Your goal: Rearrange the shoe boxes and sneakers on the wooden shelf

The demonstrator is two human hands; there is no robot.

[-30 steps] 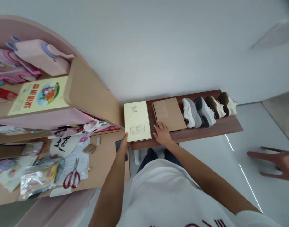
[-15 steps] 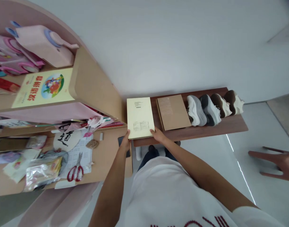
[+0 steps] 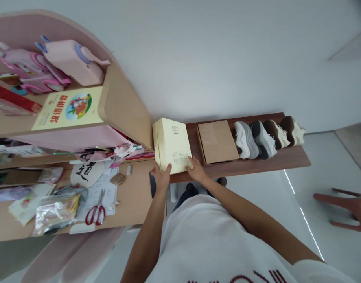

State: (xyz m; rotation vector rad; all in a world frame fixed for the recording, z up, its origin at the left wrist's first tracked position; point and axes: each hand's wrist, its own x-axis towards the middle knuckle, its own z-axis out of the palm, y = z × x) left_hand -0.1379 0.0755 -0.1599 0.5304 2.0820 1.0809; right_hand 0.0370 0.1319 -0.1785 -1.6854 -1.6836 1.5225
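Note:
A pale yellow shoebox [image 3: 176, 139] with small printed labels on its lid sits at the left end of a dark brown wooden bench [image 3: 257, 167]. Its left side shows as well as its top. My left hand [image 3: 162, 177] grips the near left corner, with the thumb at the lid's edge and the fingers along the side. At the near right corner, my right hand [image 3: 196, 169] holds on with its fingers partly hidden. A brown cardboard box [image 3: 217, 141] lies just right of the yellow one, apart from it.
White-and-grey sneakers [image 3: 247, 139] and brown-soled shoes [image 3: 276, 133] line the bench's right part. On the left stands a desk [image 3: 133, 200] with red-handled scissors [image 3: 95, 210], papers and plastic bags, under a shelf panel [image 3: 124, 106]. A reddish-brown stool [image 3: 354, 208] is at right.
The yellow shoebox has turned slightly and tilted, so its left side now shows. My left hand has shifted round that corner, its thumb now on the near edge. The view has moved a little.

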